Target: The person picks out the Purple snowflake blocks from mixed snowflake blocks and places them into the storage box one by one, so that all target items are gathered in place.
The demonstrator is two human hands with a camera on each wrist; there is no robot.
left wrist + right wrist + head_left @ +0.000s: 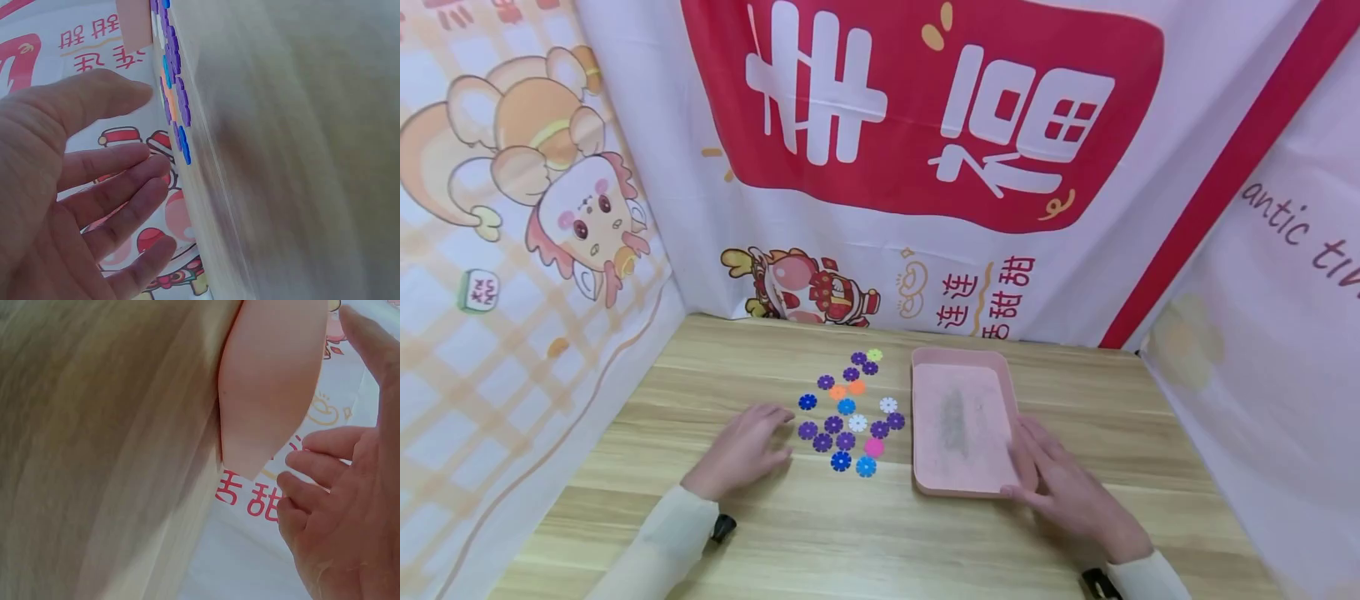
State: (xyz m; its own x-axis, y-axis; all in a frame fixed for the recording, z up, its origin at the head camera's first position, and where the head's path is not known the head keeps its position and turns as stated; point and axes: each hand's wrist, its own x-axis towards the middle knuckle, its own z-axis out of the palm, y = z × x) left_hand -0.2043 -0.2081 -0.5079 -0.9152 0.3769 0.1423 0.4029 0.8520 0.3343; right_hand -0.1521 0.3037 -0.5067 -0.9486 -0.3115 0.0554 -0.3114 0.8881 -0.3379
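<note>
Small flat notched plastic discs lie loosely spread on the table, mostly purple (823, 442), with some dark blue (841, 461), light blue (866, 467), orange (857, 387), white (857, 423), a pink one (874, 448) and a yellow-green one (875, 355). My left hand (741, 450) hovers just left of them, fingers loosely spread and holding nothing. To the discs' right stands a shallow pink rectangular tray (985, 400), with grey smudges on its floor. Beside its right wall is my right hand (1063, 483); in the right wrist view its relaxed fingers appear apart from the tray (269, 381).
The wooden table (820, 542) ends at the back against a white hanging cloth (820, 217) with a red printed panel. Patterned cloth (512, 350) walls the left side, and a pale cloth (1270, 375) walls the right. Each wrist wears a black band (722, 528).
</note>
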